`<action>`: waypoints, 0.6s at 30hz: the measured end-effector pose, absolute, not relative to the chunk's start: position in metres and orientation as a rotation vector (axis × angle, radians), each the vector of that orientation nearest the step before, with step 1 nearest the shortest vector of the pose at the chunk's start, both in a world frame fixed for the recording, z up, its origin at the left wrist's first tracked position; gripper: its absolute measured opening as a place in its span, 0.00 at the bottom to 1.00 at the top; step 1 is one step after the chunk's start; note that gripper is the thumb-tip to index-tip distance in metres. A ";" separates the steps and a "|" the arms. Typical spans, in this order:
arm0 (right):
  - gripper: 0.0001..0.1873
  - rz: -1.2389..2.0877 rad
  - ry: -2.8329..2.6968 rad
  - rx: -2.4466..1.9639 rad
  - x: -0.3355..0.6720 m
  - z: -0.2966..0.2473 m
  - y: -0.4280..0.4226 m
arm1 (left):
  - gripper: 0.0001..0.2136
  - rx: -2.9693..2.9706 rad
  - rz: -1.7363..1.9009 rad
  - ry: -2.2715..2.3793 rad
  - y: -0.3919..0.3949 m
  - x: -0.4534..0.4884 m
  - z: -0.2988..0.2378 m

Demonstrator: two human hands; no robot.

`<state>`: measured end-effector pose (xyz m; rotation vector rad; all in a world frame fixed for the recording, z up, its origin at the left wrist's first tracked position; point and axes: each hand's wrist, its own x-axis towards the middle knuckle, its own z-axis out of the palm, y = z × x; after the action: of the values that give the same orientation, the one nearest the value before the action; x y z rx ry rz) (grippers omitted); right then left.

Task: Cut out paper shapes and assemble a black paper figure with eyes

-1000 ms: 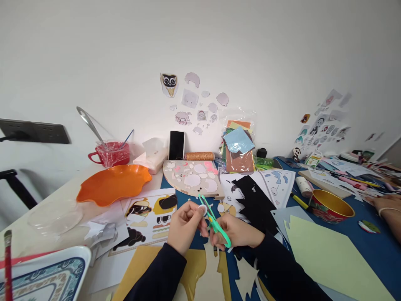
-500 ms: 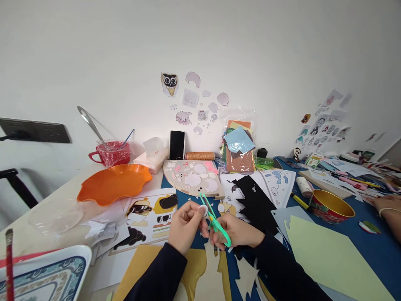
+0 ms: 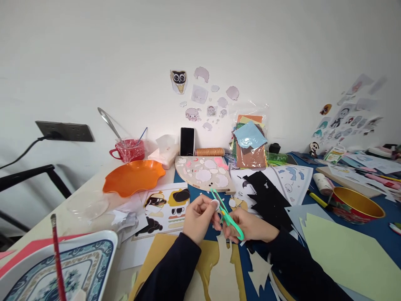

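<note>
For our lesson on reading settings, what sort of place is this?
Probably a papercraft workspace: the right hand holds green scissors, bagged coloured sheets stand at the back, and jagged-edged black paper lies nearby.

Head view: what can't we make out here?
- White disc, head view: one edge, hidden by the left hand.
- Green scissors, head view: blade contact with the disc, too small to tell.
- Red cup, head view: its bottom, hidden by its wall.
- Patterned tray, head view: lower part, cut off by the picture's bottom edge.
</note>
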<state>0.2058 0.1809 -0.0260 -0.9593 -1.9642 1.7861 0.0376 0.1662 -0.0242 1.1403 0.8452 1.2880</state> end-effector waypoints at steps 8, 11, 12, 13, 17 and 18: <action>0.17 1.766 -1.953 -0.993 0.205 -0.023 0.181 | 0.10 1.122 1.284 0.828 0.168 0.039 -0.025; 0.17 1.733 -1.947 -1.056 0.206 -0.022 0.181 | 0.09 1.118 1.284 0.827 0.167 0.040 -0.023; 0.17 1.725 -1.940 -1.070 0.207 -0.022 0.182 | 0.09 1.115 1.289 0.831 0.167 0.040 -0.022; 0.17 1.722 -1.930 -1.077 0.207 -0.022 0.182 | 0.09 1.112 1.296 0.835 0.166 0.040 -0.022; 0.17 1.757 -1.918 -1.047 0.208 -0.020 0.181 | 0.09 1.094 1.336 0.856 0.168 0.038 -0.022; 0.17 1.787 -1.937 -1.020 0.208 -0.019 0.181 | 0.09 1.088 1.352 0.862 0.169 0.037 -0.023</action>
<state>0.2079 0.1809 -0.0193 -1.0204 -1.9369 1.7874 0.0373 0.1689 -0.0230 1.0881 0.8624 1.3519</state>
